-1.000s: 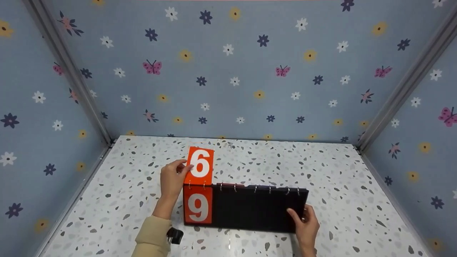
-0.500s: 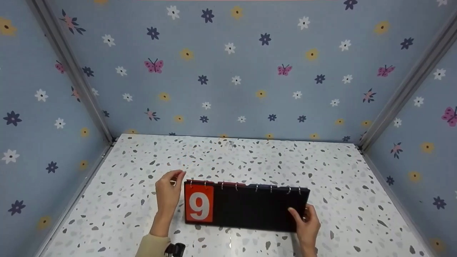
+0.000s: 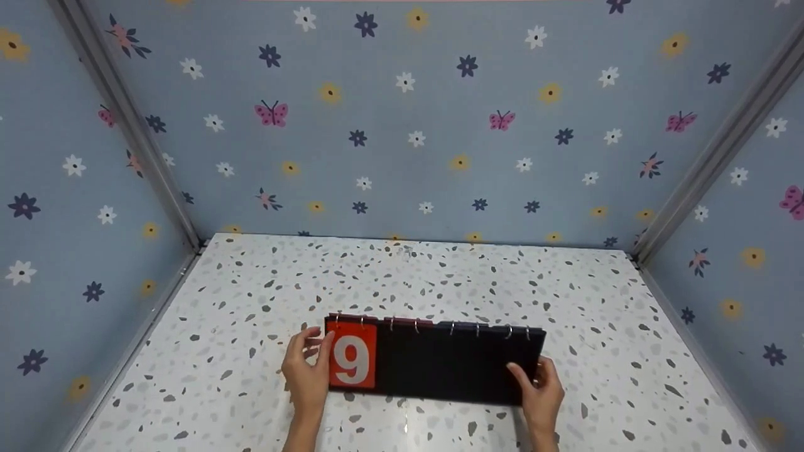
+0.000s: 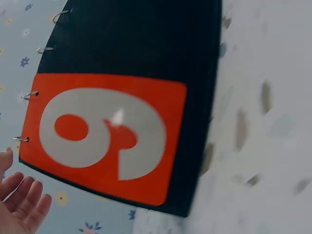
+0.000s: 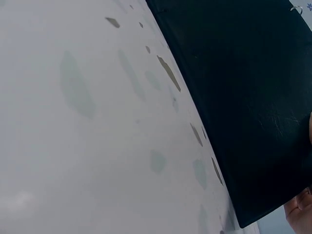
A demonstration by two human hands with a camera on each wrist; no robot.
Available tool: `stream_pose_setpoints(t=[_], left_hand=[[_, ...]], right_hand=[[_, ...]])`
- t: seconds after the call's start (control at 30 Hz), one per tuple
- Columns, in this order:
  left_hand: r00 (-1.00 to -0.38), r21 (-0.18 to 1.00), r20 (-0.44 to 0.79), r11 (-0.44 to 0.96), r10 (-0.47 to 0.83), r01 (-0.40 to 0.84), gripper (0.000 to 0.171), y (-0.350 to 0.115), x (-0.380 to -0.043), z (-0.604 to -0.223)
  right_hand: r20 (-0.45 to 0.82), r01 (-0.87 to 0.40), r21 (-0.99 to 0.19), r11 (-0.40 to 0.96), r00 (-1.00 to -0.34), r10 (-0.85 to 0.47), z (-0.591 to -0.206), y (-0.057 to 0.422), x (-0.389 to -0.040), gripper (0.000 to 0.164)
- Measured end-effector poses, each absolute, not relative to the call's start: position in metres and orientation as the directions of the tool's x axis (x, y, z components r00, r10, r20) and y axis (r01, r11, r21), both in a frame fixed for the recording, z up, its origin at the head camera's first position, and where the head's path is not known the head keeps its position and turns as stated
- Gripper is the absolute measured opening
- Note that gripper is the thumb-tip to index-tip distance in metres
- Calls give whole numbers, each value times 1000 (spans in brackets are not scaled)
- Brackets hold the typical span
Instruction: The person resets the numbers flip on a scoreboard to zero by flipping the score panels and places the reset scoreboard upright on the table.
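Note:
A black flip scoreboard (image 3: 449,364) stands on its lower edge on the table, leaning back. At its left end, a red card (image 3: 352,358) shows a white 9; the rest of the front is plain black. My right hand (image 3: 541,392) grips the right end, thumb on the front and fingers (image 5: 298,212) behind. Beside the left end is my left hand (image 3: 308,373), its thumb overlapping the card's edge in the head view. The left wrist view has that hand's fingers (image 4: 30,202) loosely bent just off the board's corner, holding nothing.
Metal rings (image 3: 417,324) run along the scoreboard's top edge, with edges of more red and dark cards behind it. The speckled white table (image 3: 465,276) meets flowered blue walls (image 3: 402,125) at the back and both sides.
The red 6 card, first held up by my left hand, has gone over behind the board. My left hand let it go and came down to the board's left edge. The right hand kept its grip.

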State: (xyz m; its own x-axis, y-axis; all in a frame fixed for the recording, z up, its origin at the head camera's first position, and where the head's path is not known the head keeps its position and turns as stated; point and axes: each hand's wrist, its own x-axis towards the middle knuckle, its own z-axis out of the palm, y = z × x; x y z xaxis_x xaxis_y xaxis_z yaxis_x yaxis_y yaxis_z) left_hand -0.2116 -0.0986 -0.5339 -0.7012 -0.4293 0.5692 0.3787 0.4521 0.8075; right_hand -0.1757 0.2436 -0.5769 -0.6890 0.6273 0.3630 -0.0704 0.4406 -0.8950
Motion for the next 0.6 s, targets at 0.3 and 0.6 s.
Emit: stream_pose_setpoints(t=[0.3, 0.6], left_hand=[[-733, 864, 476, 415, -486, 286, 45, -85, -204, -554], [-736, 878, 438, 424, -517, 224, 39, -86, -209, -562]], right_hand=[[398, -108, -881, 460, -692, 602, -576, 244, -176, 30], [384, -87, -885, 458, -691, 612, -577, 245, -175, 29]])
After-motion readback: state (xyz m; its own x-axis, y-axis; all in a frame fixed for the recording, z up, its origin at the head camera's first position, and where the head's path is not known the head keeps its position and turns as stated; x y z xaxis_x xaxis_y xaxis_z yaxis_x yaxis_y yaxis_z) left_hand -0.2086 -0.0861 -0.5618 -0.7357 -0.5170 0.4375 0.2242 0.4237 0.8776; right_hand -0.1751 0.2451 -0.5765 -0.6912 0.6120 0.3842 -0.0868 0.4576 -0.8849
